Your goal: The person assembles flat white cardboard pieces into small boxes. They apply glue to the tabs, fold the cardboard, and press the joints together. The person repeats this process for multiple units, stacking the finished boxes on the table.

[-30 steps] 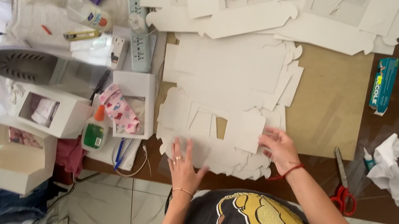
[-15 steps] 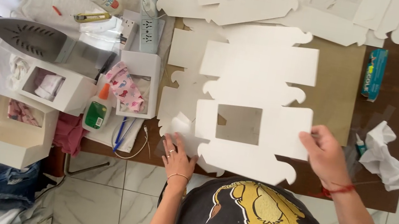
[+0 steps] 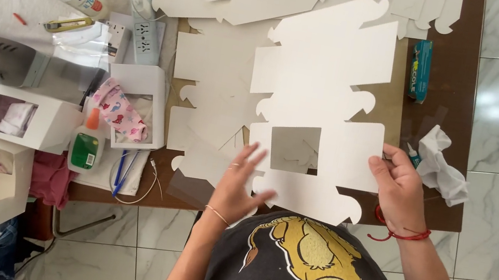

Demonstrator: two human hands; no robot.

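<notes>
**Listener:** Where is the cardboard piece, and who has hold of it?

**Describer:** A flat white die-cut box blank (image 3: 324, 105) with a square window cut in it is lifted above a brown table (image 3: 458, 81), tilted toward the person. The right hand (image 3: 399, 190) pinches its right edge, thumb on top, fingers hidden beneath. The left hand (image 3: 240, 185) is spread wide, fingers released, palm against the blank's lower left part, grasping nothing.

**Listener:** How are the arms set?

**Describer:** Both forearms reach forward from the body. The right wrist, wearing a red string, is bent inward; the left wrist, with a thin bracelet, is straight.

**Listener:** What would handling it well call for?

**Describer:** Probably supporting the sheet from both sides so it doesn't buckle at the window, and keeping it clear of the other white blanks (image 3: 214, 106) lying beneath and the glue bottle (image 3: 85, 144) at the left.
</notes>
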